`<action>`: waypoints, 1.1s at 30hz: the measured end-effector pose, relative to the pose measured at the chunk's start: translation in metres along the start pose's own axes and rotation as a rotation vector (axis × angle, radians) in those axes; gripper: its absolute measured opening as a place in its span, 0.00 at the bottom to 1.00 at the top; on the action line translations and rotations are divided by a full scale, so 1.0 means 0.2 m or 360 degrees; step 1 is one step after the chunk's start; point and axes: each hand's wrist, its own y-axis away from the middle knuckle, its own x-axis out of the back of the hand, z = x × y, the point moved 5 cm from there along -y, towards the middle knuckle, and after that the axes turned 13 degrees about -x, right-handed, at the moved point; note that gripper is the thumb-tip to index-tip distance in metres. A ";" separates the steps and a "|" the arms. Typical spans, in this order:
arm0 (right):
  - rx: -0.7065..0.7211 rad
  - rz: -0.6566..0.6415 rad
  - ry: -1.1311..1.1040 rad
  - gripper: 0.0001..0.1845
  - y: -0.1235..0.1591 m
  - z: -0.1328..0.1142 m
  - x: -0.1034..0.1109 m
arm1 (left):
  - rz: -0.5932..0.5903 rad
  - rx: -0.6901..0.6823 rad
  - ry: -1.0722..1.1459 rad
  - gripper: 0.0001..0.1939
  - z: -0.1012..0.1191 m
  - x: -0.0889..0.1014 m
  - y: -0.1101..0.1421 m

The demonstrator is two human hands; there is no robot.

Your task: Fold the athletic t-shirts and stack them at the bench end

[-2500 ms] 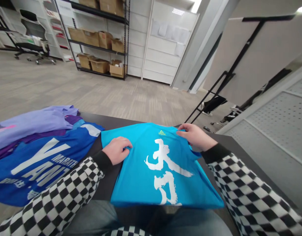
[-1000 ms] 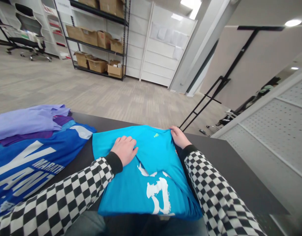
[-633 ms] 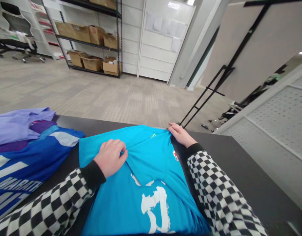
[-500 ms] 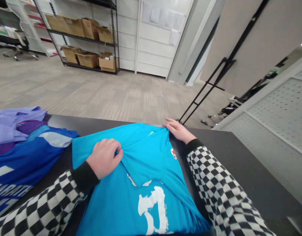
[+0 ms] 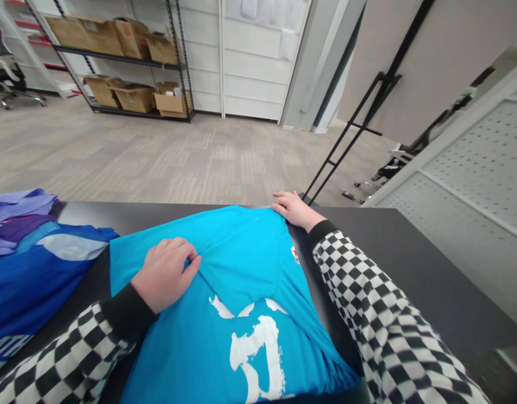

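A bright blue T-shirt (image 5: pixel 241 264) with large white brush characters lies on the dark table, its right side folded inward over part of the print. My left hand (image 5: pixel 168 272) is closed, thumb and fingers pinching the cloth at the left of the fold. At the shirt's far right corner, my right hand (image 5: pixel 296 209) grips the folded edge between thumb and fingers; the fingertips are partly hidden. A small red-and-white emblem (image 5: pixel 295 255) shows on the right edge below that hand. The shirt's near edge runs out of the picture.
More shirts lie at the left: a dark blue one with white lettering (image 5: pixel 48 280) and a lilac one (image 5: pixel 21 202). The black table (image 5: pixel 393 269) extends to the right. Beyond are a rack of cardboard boxes (image 5: pixel 134 96), a black stand (image 5: pixel 359 123) and a perforated panel (image 5: pixel 477 163).
The shirt's right side has been folded leftward over the upper character, and the green logo is now covered. Both hands have since shifted slightly, the fold lying smoother; the view has moved too.
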 end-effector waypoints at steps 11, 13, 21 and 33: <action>-0.0079 0.0637 -0.0152 0.20 0.21 -0.08 0.21 | 0.0087 -0.0172 -0.0099 0.16 0.10 0.05 -0.03; -0.0128 0.0769 -0.0226 0.21 0.39 -0.12 0.33 | 0.0088 -0.0357 0.0002 0.18 0.17 0.10 -0.07; -0.0878 0.0755 -0.0591 0.18 1.64 -0.16 0.37 | -0.0040 -0.1115 0.0317 0.27 0.54 0.08 -0.65; -0.1456 0.0788 -0.1173 0.26 2.27 -0.35 -0.39 | -0.0436 -0.0897 0.0056 0.40 0.62 -0.48 -1.01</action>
